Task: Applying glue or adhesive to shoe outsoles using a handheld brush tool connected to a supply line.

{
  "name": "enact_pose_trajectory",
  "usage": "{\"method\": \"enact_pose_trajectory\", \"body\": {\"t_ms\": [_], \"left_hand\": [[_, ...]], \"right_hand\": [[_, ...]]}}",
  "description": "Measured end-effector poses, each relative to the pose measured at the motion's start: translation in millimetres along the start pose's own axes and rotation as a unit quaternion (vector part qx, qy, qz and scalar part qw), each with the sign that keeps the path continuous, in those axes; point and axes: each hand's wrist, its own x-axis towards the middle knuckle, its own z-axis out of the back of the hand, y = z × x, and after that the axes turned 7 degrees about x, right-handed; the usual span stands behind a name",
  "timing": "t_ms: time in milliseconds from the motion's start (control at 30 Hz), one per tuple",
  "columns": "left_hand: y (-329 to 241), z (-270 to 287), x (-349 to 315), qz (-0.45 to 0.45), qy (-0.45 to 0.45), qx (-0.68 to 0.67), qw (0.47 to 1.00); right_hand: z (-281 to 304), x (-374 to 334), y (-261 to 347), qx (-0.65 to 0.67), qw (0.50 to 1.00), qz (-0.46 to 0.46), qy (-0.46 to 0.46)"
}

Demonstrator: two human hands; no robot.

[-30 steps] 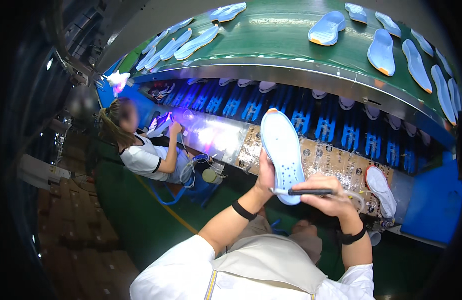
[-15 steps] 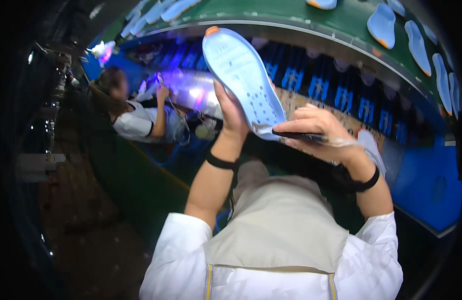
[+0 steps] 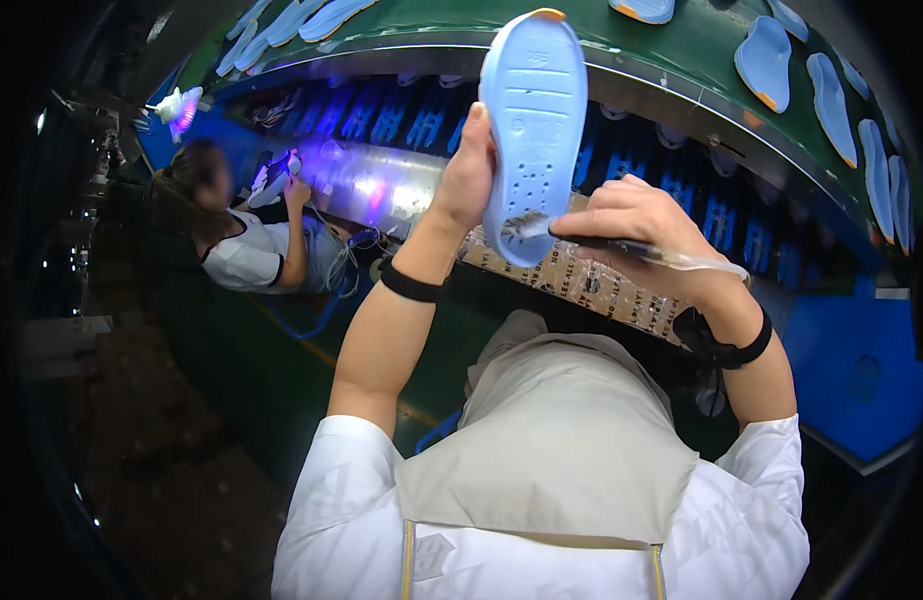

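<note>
I see the left hand [image 3: 466,178] gripping the blue sole [image 3: 537,115] in front of the cardboard-covered bench [image 3: 581,285], presumably baring its face (orange tip [image 3: 547,14] away) for the brush [image 3: 569,238] pinched in the right hand [image 3: 649,236], bristles [image 3: 522,224] at the near end

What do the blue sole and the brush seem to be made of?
The sole looks like moulded foam or rubber: matte, with a grooved surface. The brush handle, evenly black and smooth, may be plastic; the bristles look dark, their fibre unclear.
</note>
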Motion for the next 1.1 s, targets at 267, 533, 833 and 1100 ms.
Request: {"method": "enact_pose_trajectory", "body": {"t_ms": [267, 533, 833, 1100], "left_hand": [[12, 3, 33, 0.083, 0.104, 0.145, 0.980], [-1, -14, 38, 0.214, 0.139, 0.332, 0.908], [-5, -17, 31, 0.268, 0.160, 0.309, 0.898], [16, 3, 25, 0.290, 0.152, 0.318, 0.890]], "right_hand": [[11, -3, 7, -0.010, 0.997, -0.032, 0.071], [3, -13, 7, -0.036, 0.997, 0.031, 0.067], [4, -25, -3, -0.187, 0.978, -0.020, 0.085], [7, -33, -7, -0.206, 0.976, -0.017, 0.064]]}}
